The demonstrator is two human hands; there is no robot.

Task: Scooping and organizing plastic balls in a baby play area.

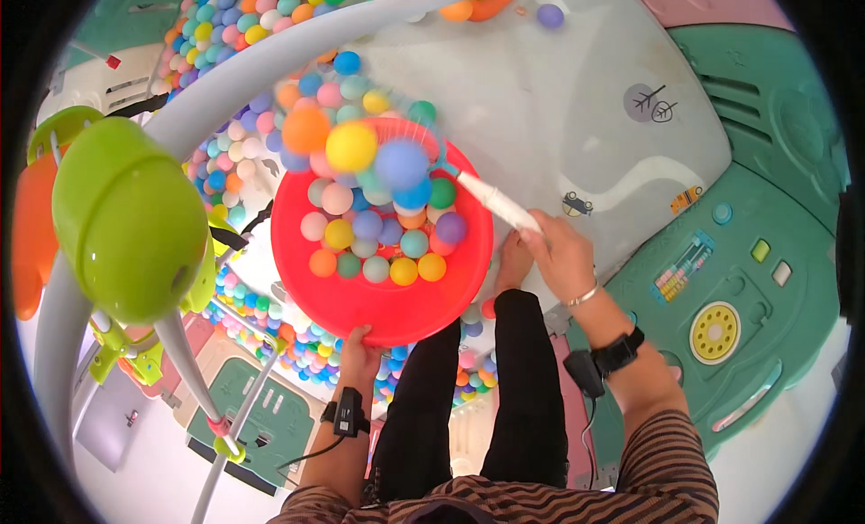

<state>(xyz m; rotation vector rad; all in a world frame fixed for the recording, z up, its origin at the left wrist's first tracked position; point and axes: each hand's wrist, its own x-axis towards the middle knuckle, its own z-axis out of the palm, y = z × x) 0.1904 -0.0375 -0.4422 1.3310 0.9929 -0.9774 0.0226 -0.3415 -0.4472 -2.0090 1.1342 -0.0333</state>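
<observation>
My left hand [359,357] grips the near rim of a round red plastic basin [378,314], its thumb over the edge. Inside the basin lies a heap of colored plastic balls [367,224]. My right hand [561,254] is closed around the white handle [499,201] of a net scoop with a blue frame [442,160]. The scoop's head is over the far side of the basin. A yellow ball [351,146], an orange ball [306,130] and a periwinkle ball [401,164] show large and blurred above the heap. Whether they rest in the net is unclear.
A grey swing-frame tube [284,58] arches across the left, beside a green plastic housing [132,220]. Loose balls [230,24] cover the far-left floor. Green play-fence panels [736,308] stand at right. A purple ball [550,16] lies on the printed mat [608,71].
</observation>
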